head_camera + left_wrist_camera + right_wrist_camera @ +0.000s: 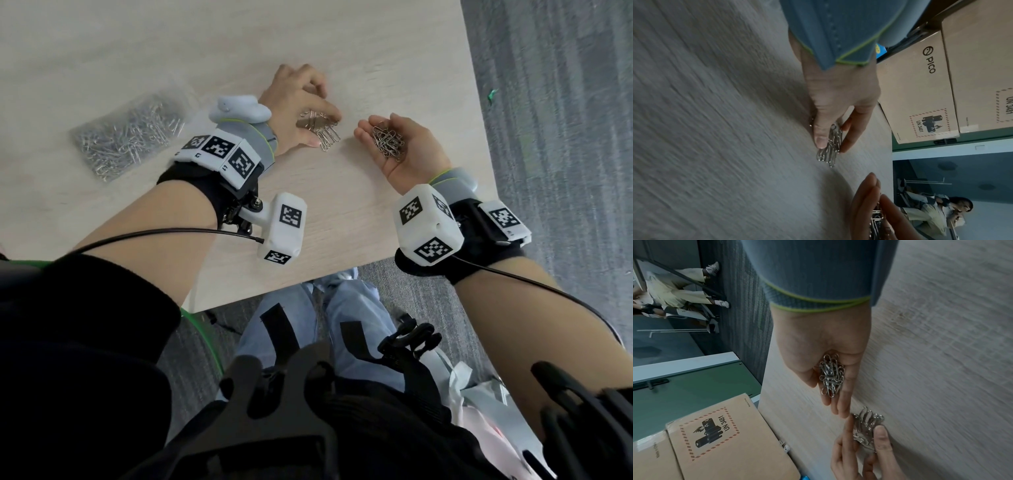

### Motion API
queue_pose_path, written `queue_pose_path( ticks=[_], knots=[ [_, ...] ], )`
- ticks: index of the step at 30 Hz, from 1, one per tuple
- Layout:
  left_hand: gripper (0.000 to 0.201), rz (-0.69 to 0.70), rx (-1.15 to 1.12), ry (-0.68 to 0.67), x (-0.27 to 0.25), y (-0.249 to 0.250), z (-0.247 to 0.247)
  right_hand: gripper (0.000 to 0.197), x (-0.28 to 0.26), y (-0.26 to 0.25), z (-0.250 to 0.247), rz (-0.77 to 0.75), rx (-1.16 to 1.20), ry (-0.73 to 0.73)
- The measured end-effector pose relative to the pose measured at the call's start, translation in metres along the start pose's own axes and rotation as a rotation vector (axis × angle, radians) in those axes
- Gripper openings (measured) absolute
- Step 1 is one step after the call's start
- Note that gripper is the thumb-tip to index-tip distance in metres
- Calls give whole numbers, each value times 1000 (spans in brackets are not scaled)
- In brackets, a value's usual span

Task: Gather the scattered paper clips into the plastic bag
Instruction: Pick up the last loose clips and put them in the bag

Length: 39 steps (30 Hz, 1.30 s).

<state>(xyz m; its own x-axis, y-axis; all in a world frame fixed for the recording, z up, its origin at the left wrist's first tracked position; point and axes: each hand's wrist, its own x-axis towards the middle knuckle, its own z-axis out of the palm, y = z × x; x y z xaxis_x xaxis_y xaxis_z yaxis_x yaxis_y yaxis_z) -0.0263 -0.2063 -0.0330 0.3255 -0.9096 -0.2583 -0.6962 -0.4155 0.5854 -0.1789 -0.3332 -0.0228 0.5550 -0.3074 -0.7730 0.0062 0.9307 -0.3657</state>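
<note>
A clear plastic bag (130, 133) holding many silver paper clips lies on the pale wooden table (205, 51), left of both hands. My left hand (326, 130) sits palm down and pinches a bunch of clips (330, 140) between thumb and fingers, down on the tabletop. The left wrist view shows the thumb (821, 134) pressing that bunch (828, 155). Just to the right, my right hand (376, 132) lies palm up with straight fingers. A heap of clips (388, 142) rests loose in its palm, also clear in the right wrist view (831, 374).
The table's right edge (479, 120) and near edge (308, 277) run close to my hands, with grey carpet (565, 137) beyond. Cardboard boxes (920, 97) stand past the far side of the table. A seated person (931, 212) is in the background.
</note>
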Motion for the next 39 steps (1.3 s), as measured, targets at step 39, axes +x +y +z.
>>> queue_pose_path(
  ticks=[39],
  knots=[
    [27,86,-184,105,-7,36,-15,43,-4,23,39,93,-221,-160]
  ],
)
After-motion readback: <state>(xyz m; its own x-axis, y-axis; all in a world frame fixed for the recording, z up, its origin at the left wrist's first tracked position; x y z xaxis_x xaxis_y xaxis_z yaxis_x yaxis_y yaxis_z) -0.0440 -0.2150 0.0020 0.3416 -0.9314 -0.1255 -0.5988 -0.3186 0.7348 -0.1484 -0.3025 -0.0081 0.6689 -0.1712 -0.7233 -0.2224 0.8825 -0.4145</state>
